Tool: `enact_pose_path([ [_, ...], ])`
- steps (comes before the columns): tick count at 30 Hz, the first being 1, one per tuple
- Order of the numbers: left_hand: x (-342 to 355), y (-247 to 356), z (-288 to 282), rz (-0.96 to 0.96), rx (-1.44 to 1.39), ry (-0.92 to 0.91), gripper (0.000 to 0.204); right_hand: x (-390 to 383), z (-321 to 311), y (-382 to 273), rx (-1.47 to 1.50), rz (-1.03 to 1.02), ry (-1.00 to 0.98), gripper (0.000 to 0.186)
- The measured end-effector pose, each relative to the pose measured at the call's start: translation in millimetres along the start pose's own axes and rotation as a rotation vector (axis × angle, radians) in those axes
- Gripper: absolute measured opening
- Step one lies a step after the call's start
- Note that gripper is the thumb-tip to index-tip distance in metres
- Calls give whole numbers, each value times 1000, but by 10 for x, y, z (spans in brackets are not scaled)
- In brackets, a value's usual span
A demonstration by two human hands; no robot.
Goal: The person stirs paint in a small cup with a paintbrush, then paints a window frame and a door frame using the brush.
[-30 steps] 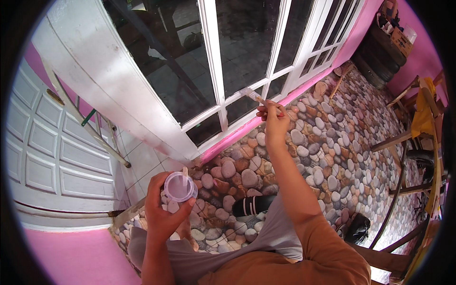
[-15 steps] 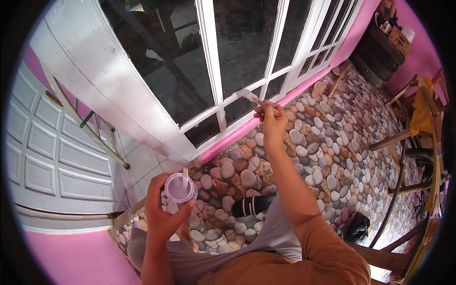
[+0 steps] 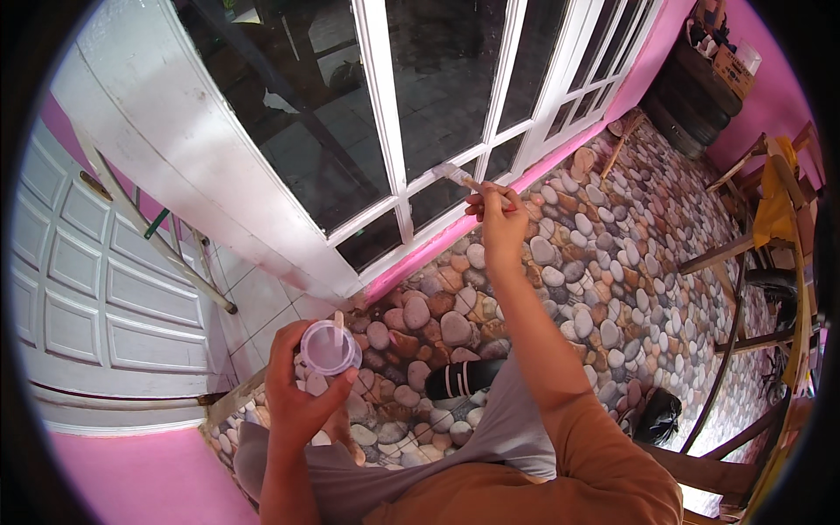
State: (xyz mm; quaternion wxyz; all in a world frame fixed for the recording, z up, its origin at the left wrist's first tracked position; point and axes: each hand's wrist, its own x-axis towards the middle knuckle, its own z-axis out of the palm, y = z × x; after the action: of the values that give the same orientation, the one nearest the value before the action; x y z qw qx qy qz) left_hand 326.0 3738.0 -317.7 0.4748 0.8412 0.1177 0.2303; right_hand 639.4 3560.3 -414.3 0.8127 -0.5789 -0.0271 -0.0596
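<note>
My right hand point(image 3: 500, 210) is closed round the handle of a paintbrush point(image 3: 458, 175). Its pale bristles touch the white crossbar of the window frame point(image 3: 398, 166), between the tall dark panes and the small lower ones. Lower left, my left hand point(image 3: 302, 372) grips a clear plastic cup point(image 3: 331, 348) from the side, thumb towards me. Whitish paint covers the cup's bottom, and a pale flat stick point(image 3: 339, 327) leans up out of it against the far rim.
Pebble-patterned flooring point(image 3: 560, 297) runs under me, with a black sandal point(image 3: 464, 379) near my knees. A white panelled door point(image 3: 96, 280) and a metal stand point(image 3: 149, 219) are at left. Wooden furniture point(image 3: 761, 254) stands at right, stacked tyres point(image 3: 691, 109) far right.
The brush and my right hand have shifted very slightly left along with the whole view. Bristles remain on the crossbar, and the cup stays in my left hand.
</note>
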Motion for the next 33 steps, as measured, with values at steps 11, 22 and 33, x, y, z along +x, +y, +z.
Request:
enact_pose_path([
  [11,-6,20,-29,-15,-11,-12,61,38,-61,-162,-36,-27,10,25],
  [22,-16,14,-14,1,-10,-15,62,230,-98,-57,-65,-83,50,25],
  [33,-13,-7,-7,7,-25,-26,63,115,-13,-39,-17,-21,16,23],
])
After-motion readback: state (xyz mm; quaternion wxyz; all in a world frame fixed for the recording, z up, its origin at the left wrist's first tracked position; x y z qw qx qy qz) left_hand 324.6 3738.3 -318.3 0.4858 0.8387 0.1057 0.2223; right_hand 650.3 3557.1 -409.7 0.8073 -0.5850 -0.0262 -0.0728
